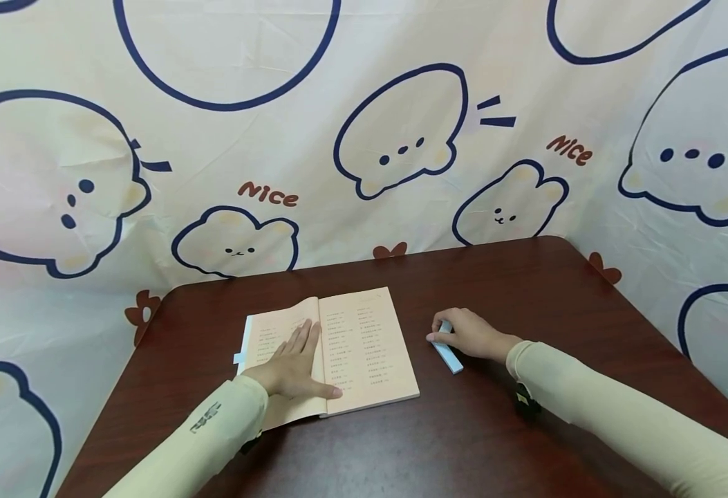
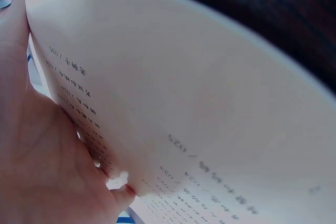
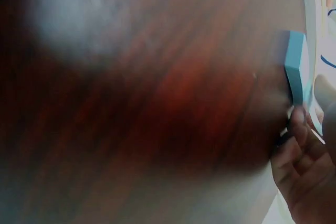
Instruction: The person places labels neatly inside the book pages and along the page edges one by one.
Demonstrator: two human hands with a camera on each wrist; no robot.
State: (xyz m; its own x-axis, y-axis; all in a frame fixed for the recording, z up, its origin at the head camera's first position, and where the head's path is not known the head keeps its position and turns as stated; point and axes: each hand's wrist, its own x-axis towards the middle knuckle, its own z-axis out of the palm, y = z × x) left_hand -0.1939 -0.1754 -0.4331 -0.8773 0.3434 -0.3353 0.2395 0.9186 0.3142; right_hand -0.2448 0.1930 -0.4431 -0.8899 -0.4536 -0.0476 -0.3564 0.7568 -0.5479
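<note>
An open book point(image 1: 370, 346) with cream pages and columns of small print lies on the table. My left hand point(image 1: 292, 366) rests on its left page with fingers spread, the thumb reaching over the centre fold onto the right page. In the left wrist view, the palm point(image 2: 42, 156) lies along the curved page point(image 2: 157, 61). To the right of the book, my right hand point(image 1: 469, 333) grips the far end of a slim light blue bar point(image 1: 447, 356). The near end of the bar point(image 3: 295, 66) sticks out past the fingers; its exact kind is unclear.
The dark brown wooden table point(image 1: 494, 429) has rounded far corners. A pale cloth point(image 1: 401, 228) with cartoon drawings hangs behind it and along its sides. A small light blue tab point(image 1: 239, 358) juts from the book's left edge.
</note>
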